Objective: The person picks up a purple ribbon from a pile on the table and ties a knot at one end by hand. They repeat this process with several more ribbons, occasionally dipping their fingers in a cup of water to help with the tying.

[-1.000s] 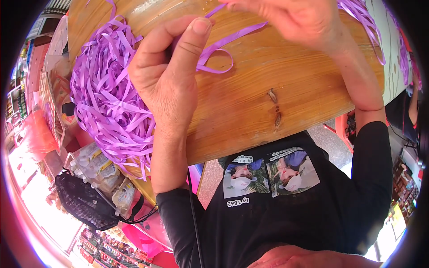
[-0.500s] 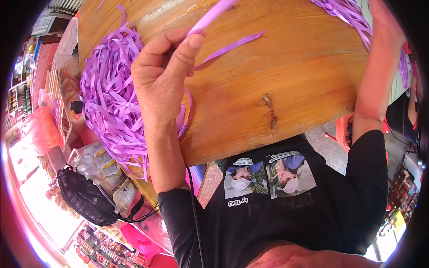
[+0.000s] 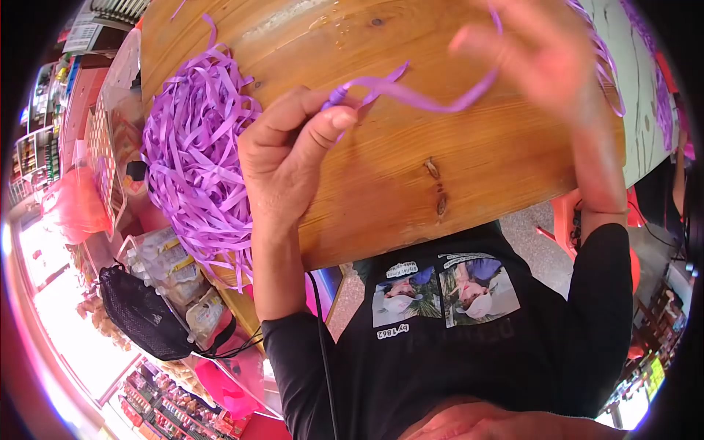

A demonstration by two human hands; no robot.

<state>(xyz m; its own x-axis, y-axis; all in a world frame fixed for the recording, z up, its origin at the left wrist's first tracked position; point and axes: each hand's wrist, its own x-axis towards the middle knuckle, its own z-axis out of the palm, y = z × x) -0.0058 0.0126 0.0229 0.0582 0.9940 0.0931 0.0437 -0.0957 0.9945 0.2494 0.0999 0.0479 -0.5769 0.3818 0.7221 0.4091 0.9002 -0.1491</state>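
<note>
At the middle of the table my left hand point(image 3: 282, 158) is closed, thumb and fingers pinching a purple ribbon point(image 3: 433, 105). A small tight coil or knot of the ribbon shows at the fingertips. From there a slack, wavy length runs right and bends upward near my right hand point(image 3: 554, 62). That hand is smeared by motion at the upper right, its thumb stretched away from the other fingers, which are partly cut off by the frame's top. A short ribbon tip also sticks up beyond my left fingertips.
A large heap of purple ribbon point(image 3: 194, 158) lies on the wooden table point(image 3: 381, 191) to the left. More ribbon strands point(image 3: 601, 62) lie at the far right, by a pale surface point(image 3: 638, 88). Left of the table stand a black mesh bag point(image 3: 139, 315) and a clear container point(image 3: 172, 268).
My right hand has come into view from beyond the top edge, swinging down. The ribbon was taut and straight, and now hangs slack and curled. My left hand has shifted slightly right and down.
</note>
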